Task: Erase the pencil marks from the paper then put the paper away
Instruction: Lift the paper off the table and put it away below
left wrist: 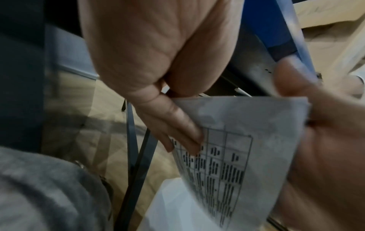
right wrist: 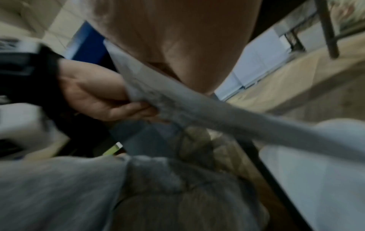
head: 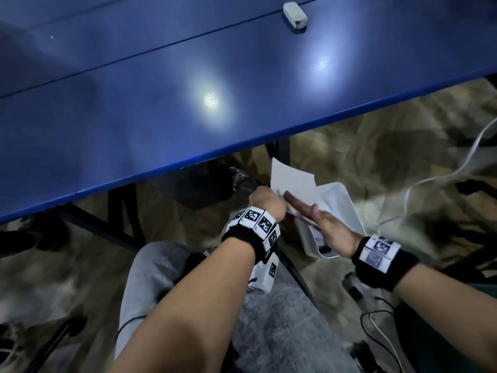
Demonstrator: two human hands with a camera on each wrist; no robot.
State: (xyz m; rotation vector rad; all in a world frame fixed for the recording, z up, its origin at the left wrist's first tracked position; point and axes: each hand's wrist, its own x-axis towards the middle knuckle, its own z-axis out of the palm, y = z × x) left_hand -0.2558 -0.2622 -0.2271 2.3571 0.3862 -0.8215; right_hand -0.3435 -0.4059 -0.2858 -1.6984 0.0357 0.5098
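Below the table's front edge, the paper (head: 291, 180) is held upright over a white plastic box (head: 347, 211). My left hand (head: 275, 201) pinches the sheet's left edge. In the left wrist view, its fingers (left wrist: 177, 128) lie on the paper (left wrist: 256, 140), whose printed side shows a table of dark marks. My right hand (head: 294, 199) lies flat against the sheet with fingers straight. From the right wrist, the paper (right wrist: 197, 101) is seen edge on, with the left hand (right wrist: 102, 96) holding it. A white eraser (head: 295, 15) lies far back on the blue table (head: 134, 117).
Grey-trousered legs (head: 166, 278) fill the space below my arms. Dark metal table legs (head: 123, 211) stand under the tabletop. A white cable (head: 430, 184) trails over the patterned floor at the right, and thin black wires (head: 376, 319) lie near my right forearm.
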